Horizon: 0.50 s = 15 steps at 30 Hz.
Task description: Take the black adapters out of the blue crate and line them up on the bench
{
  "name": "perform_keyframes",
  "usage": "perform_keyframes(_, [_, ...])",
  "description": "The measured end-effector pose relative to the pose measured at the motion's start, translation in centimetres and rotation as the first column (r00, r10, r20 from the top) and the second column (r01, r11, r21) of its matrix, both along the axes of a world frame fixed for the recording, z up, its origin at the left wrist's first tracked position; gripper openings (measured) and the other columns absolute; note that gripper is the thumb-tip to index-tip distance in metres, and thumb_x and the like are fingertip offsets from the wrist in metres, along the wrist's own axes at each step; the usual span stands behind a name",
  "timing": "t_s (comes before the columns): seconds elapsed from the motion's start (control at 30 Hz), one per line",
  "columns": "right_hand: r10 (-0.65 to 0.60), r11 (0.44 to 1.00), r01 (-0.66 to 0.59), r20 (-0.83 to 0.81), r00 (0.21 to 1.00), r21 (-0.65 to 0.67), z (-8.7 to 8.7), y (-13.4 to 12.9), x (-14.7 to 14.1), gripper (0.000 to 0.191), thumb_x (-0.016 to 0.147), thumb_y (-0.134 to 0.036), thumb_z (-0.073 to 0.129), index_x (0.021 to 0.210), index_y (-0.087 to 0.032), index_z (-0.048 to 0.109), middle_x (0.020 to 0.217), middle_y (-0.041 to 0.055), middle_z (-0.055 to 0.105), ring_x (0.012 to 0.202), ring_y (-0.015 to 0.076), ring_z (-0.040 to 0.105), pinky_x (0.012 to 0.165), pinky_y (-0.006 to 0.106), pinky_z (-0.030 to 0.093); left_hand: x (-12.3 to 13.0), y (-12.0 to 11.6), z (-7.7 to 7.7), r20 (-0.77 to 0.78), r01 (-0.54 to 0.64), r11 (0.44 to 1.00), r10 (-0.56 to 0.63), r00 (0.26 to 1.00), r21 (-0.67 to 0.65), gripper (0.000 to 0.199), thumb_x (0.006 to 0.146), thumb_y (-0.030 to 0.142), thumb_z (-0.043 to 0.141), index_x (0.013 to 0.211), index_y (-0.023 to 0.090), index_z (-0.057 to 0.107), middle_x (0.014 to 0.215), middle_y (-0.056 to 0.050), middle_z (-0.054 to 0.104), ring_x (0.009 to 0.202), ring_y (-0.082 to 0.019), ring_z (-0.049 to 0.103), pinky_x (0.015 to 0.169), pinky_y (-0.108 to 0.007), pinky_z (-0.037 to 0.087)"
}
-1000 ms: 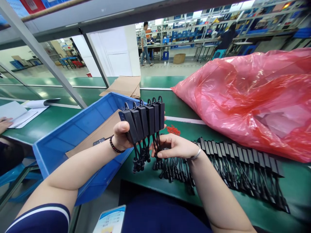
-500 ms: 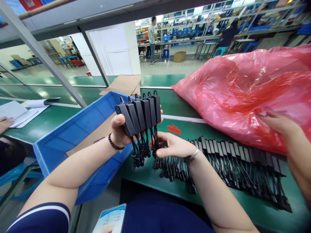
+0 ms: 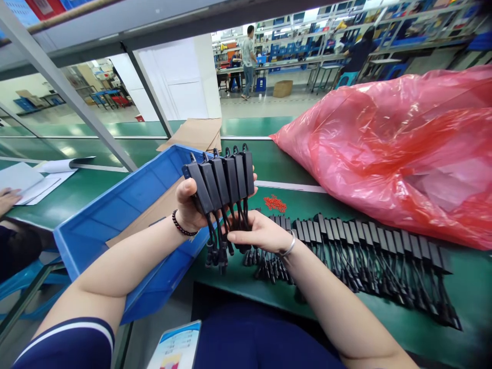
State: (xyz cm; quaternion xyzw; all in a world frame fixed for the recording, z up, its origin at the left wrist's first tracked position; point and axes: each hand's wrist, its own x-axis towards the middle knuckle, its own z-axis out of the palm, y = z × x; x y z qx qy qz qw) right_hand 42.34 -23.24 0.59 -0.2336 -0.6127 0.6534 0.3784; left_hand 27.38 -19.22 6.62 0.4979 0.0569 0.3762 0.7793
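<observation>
A fanned row of several black power adapters (image 3: 220,179) is gripped in my left hand (image 3: 189,205), bodies up and cables hanging below. My right hand (image 3: 258,231) is closed round the black cables (image 3: 240,215) under the right-hand adapters, thumb toward me. The cable ends inside its fingers are partly hidden. Other cable ends with connectors (image 3: 217,256) dangle free to the left of that hand. Below and to the right, a long row of similar adapters (image 3: 369,233) lies on the green table, their cables pointing toward me.
A blue bin (image 3: 115,200) with cardboard inside sits at left. Small red pieces (image 3: 274,204) lie on the table (image 3: 269,159). A large pink plastic bag (image 3: 392,154) covers the right side. Brown cardboard sheets (image 3: 196,134) lie behind; another person's hand (image 3: 9,199) rests by papers at far left.
My right hand has shifted left and closed round the hanging cables. Another person's hand at the pink bag has gone from view. My left hand stays almost still.
</observation>
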Motion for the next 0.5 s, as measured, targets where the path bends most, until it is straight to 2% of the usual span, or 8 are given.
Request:
perform_keyframes(0.13, [0.082, 0.997, -0.082, 0.055, 0.995, 0.009, 0.16, 0.13, 0.08, 0.021, 0.071, -0.021, 0.065, 0.088, -0.012, 0.058, 0.078, 0.0009, 0.053, 0.064, 0.0066, 0.046, 0.056, 0.018, 0.038, -0.03, -0.07, -0.24, -0.031, 0.047, 0.999, -0.047, 0.998, 0.003, 0.084, 0.056, 0.06, 0.064, 0.124, 0.013, 0.047, 0.13, -0.014, 0.048, 0.126, -0.039, 0.032, 0.105, -0.054, 0.026])
perform_keyframes(0.27, [0.115, 0.991, -0.123, 0.13, 0.985, 0.052, 0.16, 0.21, 0.15, 0.016, 0.073, -0.023, 0.064, 0.081, -0.011, 0.057, 0.074, 0.0003, 0.053, 0.064, 0.0075, 0.047, 0.058, 0.019, 0.039, 0.24, -0.2, -0.37, 0.003, 0.002, 0.998, -0.002, 1.0, -0.056, 0.082, 0.061, 0.064, 0.057, 0.124, 0.012, 0.046, 0.128, -0.015, 0.049, 0.128, -0.037, 0.029, 0.106, -0.054, 0.024])
perform_keyframes(0.33, [0.131, 0.988, -0.139, 0.112, 0.985, 0.063, 0.03, 0.14, 0.0, 0.018, 0.076, -0.027, 0.063, 0.082, -0.011, 0.056, 0.074, 0.0005, 0.053, 0.065, 0.0079, 0.047, 0.06, 0.02, 0.04, 0.33, -0.15, -0.28, 0.018, -0.02, 0.997, 0.021, 1.0, -0.072, 0.082, 0.063, 0.066, 0.053, 0.124, 0.012, 0.045, 0.127, -0.015, 0.05, 0.128, -0.037, 0.029, 0.106, -0.053, 0.023])
perform_keyframes(0.5, [0.089, 0.996, -0.089, 0.019, 0.996, 0.026, -0.43, 0.03, -0.75, 0.023, 0.073, -0.029, 0.067, 0.084, -0.012, 0.057, 0.076, -0.0001, 0.053, 0.065, 0.0079, 0.046, 0.06, 0.02, 0.04, 0.31, 0.01, -0.05, -0.005, -0.021, 0.999, 0.02, 1.0, -0.038, 0.083, 0.063, 0.067, 0.054, 0.124, 0.011, 0.046, 0.127, -0.016, 0.05, 0.127, -0.037, 0.03, 0.106, -0.054, 0.023])
